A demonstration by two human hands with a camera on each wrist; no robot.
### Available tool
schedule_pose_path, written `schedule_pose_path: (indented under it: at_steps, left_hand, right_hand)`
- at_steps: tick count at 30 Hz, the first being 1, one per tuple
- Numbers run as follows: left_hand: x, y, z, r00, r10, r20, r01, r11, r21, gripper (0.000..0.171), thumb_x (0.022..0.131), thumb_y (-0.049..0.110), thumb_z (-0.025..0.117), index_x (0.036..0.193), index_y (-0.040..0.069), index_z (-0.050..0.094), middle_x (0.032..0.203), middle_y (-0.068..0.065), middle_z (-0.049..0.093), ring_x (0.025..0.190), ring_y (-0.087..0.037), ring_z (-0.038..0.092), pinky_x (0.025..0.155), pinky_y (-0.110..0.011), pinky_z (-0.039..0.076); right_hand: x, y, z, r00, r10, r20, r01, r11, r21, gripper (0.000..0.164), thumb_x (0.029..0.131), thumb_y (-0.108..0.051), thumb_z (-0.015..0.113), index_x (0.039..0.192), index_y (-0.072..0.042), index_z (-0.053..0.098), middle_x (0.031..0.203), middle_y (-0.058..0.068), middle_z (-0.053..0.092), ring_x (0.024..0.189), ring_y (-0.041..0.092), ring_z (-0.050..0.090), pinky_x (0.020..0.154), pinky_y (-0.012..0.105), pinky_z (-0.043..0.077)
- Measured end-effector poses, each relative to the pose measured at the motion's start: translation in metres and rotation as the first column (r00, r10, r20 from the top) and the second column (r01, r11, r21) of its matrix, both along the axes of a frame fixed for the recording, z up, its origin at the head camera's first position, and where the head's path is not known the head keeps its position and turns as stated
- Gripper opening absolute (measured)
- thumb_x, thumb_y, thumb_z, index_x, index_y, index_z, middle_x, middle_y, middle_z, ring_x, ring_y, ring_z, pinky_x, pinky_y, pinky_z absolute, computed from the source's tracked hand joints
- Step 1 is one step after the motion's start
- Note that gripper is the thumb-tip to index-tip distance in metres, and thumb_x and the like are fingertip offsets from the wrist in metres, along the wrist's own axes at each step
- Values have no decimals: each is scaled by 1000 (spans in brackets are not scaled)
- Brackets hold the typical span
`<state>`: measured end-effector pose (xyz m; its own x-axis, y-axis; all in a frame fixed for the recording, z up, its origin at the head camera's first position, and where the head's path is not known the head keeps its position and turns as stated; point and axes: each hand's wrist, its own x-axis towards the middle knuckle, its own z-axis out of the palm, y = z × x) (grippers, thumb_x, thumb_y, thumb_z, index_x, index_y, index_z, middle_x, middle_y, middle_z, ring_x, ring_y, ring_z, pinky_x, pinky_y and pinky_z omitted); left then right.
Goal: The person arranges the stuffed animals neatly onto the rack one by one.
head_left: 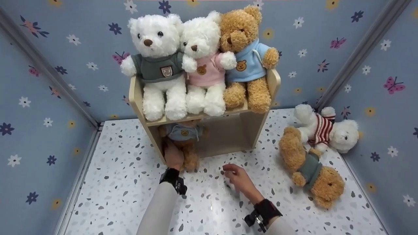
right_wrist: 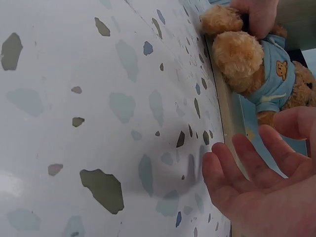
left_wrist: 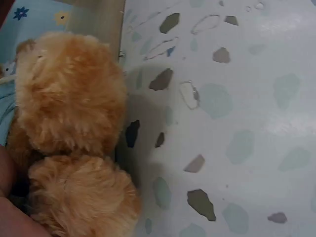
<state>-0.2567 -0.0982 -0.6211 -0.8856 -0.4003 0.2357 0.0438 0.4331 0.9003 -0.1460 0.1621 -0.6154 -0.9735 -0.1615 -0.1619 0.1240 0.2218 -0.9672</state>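
A brown teddy bear in a light blue hoodie sits in the left side of the wooden shelf's lower compartment, its legs toward the front edge. My left hand grips it at one leg; most of those fingertips are hidden. In the left wrist view the bear's furry feet fill the left side. My right hand hovers in front of the shelf, apart from everything, with relaxed, slightly bent fingers. The right wrist view shows its spread fingers and the bear beyond them.
On the shelf top sit a white bear in grey-green, a white bear in pink and a brown bear in blue. At right on the speckled floor lie a striped-sweater white bear and a green-shirted brown bear. Flowered walls surround them.
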Motion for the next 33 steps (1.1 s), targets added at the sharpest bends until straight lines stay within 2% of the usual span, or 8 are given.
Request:
schedule_pose_path:
  at_steps: [1,3,6,13,17,23,28,33]
  left_hand:
    - [3,0,-1,1000,-3,10,5,993,-116,52,105,6,51,151,-14,36,142,-40,47,130,-52,49,109,-57,42]
    - [10,0,-3,999,-26,35,36,944,-327,66,97,-1,61,153,-17,28,147,-44,38,131,-57,45,108,-62,41]
    - [16,-1,-6,997,-62,35,70,925,-372,77,93,0,66,156,-14,24,151,-43,33,130,-58,46,107,-63,43]
    - [23,-4,-10,996,-79,-53,47,894,-446,63,99,3,64,153,-10,35,148,-38,42,128,-53,50,104,-61,45]
    - [29,-1,-10,990,-100,-99,33,850,-525,52,97,5,69,143,-7,49,141,-37,48,121,-54,53,101,-65,45]
    - [35,4,-9,980,-137,-145,21,793,-609,30,98,22,73,125,10,71,146,-34,46,133,-55,46,104,-72,39]
    - [43,8,-10,987,-161,-25,113,788,-605,46,93,38,74,133,17,70,154,-31,38,145,-54,32,111,-77,25]
    - [52,9,-15,967,-220,130,254,773,-582,83,81,54,83,148,12,56,165,-28,23,153,-52,12,116,-77,9]
  right_hand:
    - [0,1,0,1000,-3,3,3,1000,-1,38,101,-9,59,136,7,59,131,27,63,120,42,62,97,54,54]
    - [0,2,-1,1000,-4,-1,4,1000,4,38,101,-8,58,136,8,59,133,27,62,121,42,61,96,54,54]
    - [1,5,-1,1000,-13,-8,13,1000,-6,37,102,-7,57,136,9,58,135,30,60,121,45,60,96,57,54]
    - [1,13,-3,1000,-24,3,24,1000,-20,39,100,-7,59,136,9,58,133,28,61,122,43,60,98,55,54]
    - [2,16,-4,1000,-14,8,14,1000,-8,39,100,-8,59,135,8,58,132,25,63,121,40,61,98,52,54]
    - [5,17,-4,1000,-12,15,13,1000,-18,40,100,-8,59,136,9,57,132,26,63,121,43,61,99,53,53]
    - [5,20,-6,1000,-14,21,15,1000,-18,39,101,-9,60,136,8,57,132,25,63,121,42,61,99,53,54]
    - [7,20,-3,1000,-20,21,20,1000,-7,38,103,-8,58,135,11,57,130,28,63,120,43,61,98,55,54]
